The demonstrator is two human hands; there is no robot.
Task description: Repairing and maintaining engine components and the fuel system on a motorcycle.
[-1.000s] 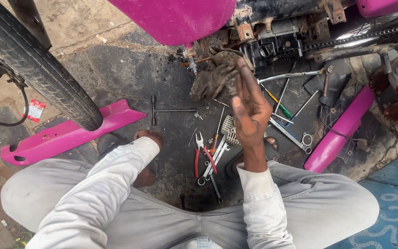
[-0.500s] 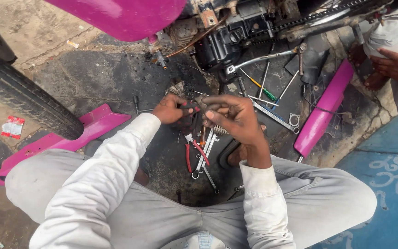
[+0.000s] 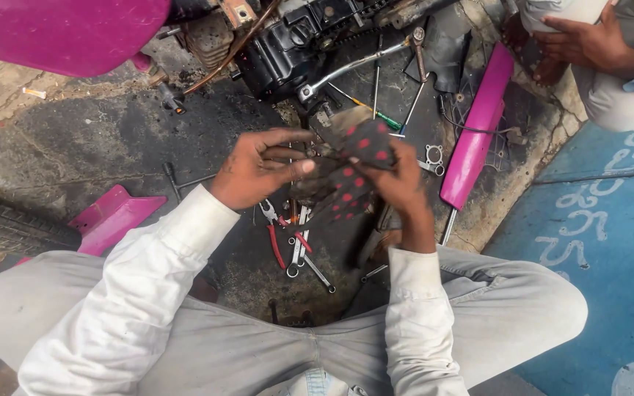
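One dark rag with red dots (image 3: 357,165), gripped by right hand (image 3: 398,183) fingers and pinched by left hand (image 3: 258,167), above one red-handled pliers (image 3: 279,233) and spanners (image 3: 304,246); two pink panels (image 3: 478,125) flank it.

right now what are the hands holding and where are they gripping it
The right hand grips a dark rag with red dots, bunched around its upper part. The left hand pinches something small at the rag's edge; what it is cannot be told.
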